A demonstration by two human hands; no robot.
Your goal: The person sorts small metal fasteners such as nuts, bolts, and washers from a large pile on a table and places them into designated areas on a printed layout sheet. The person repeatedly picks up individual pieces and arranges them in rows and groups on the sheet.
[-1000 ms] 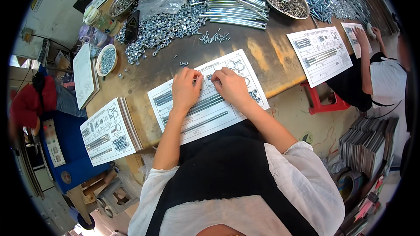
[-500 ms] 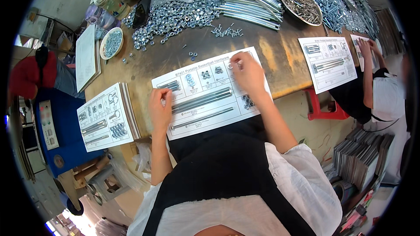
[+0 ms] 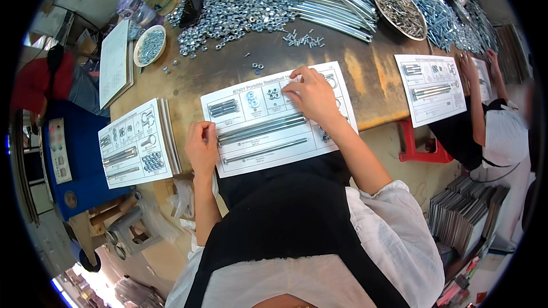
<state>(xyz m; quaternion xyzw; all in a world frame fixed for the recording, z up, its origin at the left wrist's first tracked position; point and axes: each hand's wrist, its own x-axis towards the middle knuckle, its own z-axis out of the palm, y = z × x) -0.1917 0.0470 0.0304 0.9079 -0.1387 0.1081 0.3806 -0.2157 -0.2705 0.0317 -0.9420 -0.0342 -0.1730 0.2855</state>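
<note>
A printed hardware card [image 3: 251,165] lies in front of me, overhanging the table edge. Long metal rods [image 3: 262,129] and a thinner rod [image 3: 268,151] cross it, with short bolts [image 3: 224,108], washers [image 3: 252,100] and nuts [image 3: 274,94] above them. Over the card's upper right, my right hand [image 3: 315,98] bends its thumb and fingers close together beside the nuts; whatever they pinch is hidden. By the card's left edge, my left hand [image 3: 201,147] has its fingers curled toward the thumb, and I cannot make out what is between them. More nuts [image 3: 325,136] show partly behind my right wrist.
Loose nuts [image 3: 228,23], small screws [image 3: 303,39] and metal rods [image 3: 337,11] spread across the far table. Bowls of blue-grey parts [image 3: 151,45] and screws [image 3: 399,11] stand there. Similar cards [image 3: 137,148] are stacked left; another [image 3: 431,88] lies right, near a co-worker's hands [image 3: 469,68].
My right hand has shifted left across the card, from the ring's cell toward the nuts. My left hand has drawn back to the card's left edge.
</note>
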